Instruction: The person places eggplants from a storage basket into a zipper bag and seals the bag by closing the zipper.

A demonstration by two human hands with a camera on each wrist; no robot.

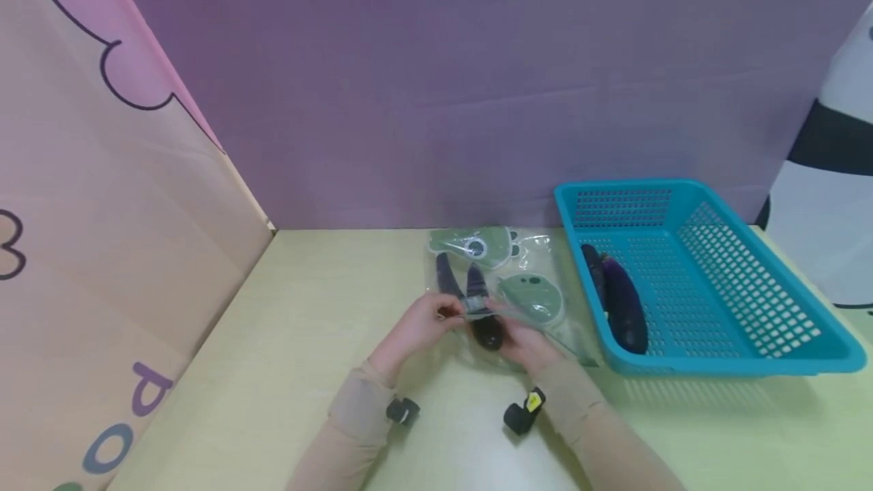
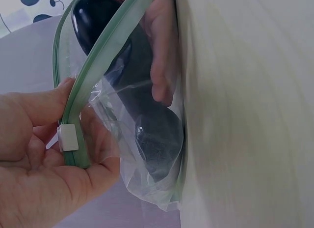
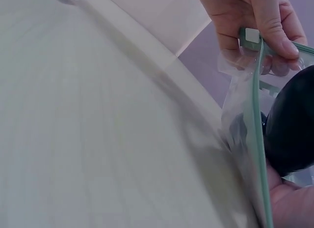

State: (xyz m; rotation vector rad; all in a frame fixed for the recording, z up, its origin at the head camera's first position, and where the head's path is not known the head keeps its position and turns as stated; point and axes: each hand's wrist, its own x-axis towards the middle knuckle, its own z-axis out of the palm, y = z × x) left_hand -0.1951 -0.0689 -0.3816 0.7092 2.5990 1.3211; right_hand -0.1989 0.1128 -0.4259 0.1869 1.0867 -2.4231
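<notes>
Head view: left grip (image 1: 423, 322) pinches bag (image 1: 534, 298), right grip (image 1: 525, 343) clasps eggplant (image 1: 487, 334) partly inside; basket (image 1: 736, 366) holds two eggplants (image 1: 625, 309).

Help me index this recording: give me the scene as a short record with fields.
left hand: pinches the green rim of a clear zip bag by its white slider
right hand: holds an eggplant, rounded end at the open bag mouth, slimmer part inside
second eggplant: inside the bag, left of the held one
basket: teal plastic, right of the bag, two eggplants along its left side
surface: pale table
</notes>
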